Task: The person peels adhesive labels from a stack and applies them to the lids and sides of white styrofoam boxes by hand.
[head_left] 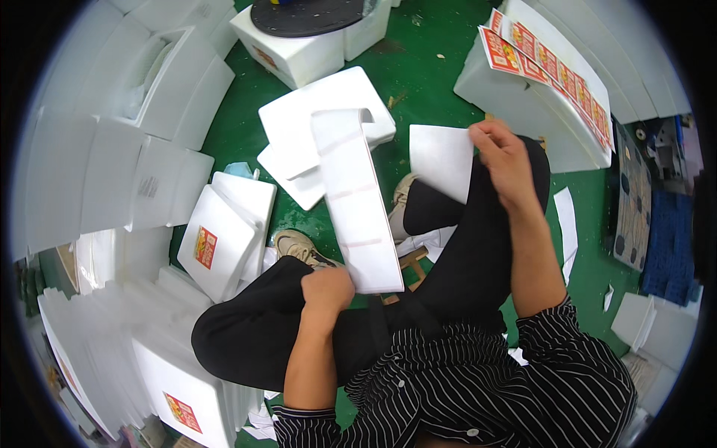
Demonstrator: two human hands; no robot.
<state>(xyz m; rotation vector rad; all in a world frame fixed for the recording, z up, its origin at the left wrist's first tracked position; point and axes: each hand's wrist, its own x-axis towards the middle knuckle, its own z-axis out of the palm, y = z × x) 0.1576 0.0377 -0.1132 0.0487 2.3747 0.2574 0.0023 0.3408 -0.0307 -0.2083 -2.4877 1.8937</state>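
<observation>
My left hand [329, 288], closed, grips the lower end of a long white paper strip [361, 207]. Faint reddish bands cross the strip, and its far end curls over above a white foam lid [330, 115]. Over my right knee, my right hand [500, 151] pinches the upper right corner of a white rectangular sheet [442, 154]. That sheet hangs plain side up; its other face is hidden. A second foam lid [297, 176] lies partly under the first one on the green floor.
Foam lids [218, 235] with a red label lean at left, above a lid stack [173, 364]. White foam boxes [112, 173] wall the left side. Red printed label strips [552, 64] lie on a foam box [515, 112] at right. A black disc [308, 19] tops another box.
</observation>
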